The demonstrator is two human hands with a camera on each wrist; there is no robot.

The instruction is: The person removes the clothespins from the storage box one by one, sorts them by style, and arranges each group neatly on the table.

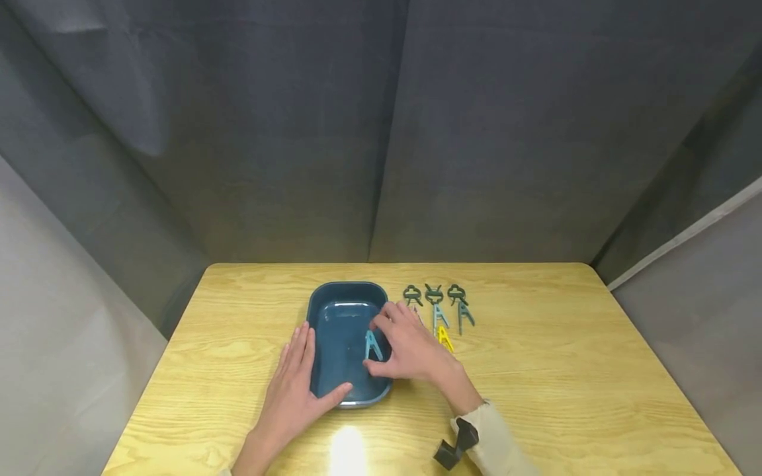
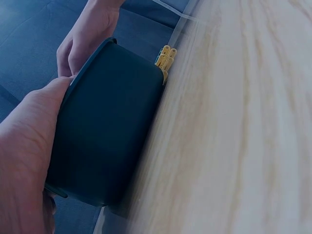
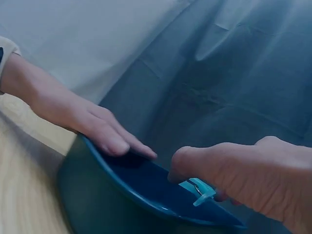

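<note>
I see my right hand [image 1: 411,350] over the dark blue tray [image 1: 333,311] on the wooden counter [image 1: 536,370], its fingers [image 3: 195,163] pinching a light blue clothes peg [image 1: 372,346] just above the tray's floor near its right wall. My left hand [image 1: 294,383] lies flat against the tray's near left edge, fingers straight and holding nothing, thumb on the near rim. Just right of the tray lie a yellow peg [image 1: 444,338] and three more pegs [image 1: 437,304] in a row, partly behind my right hand.
</note>
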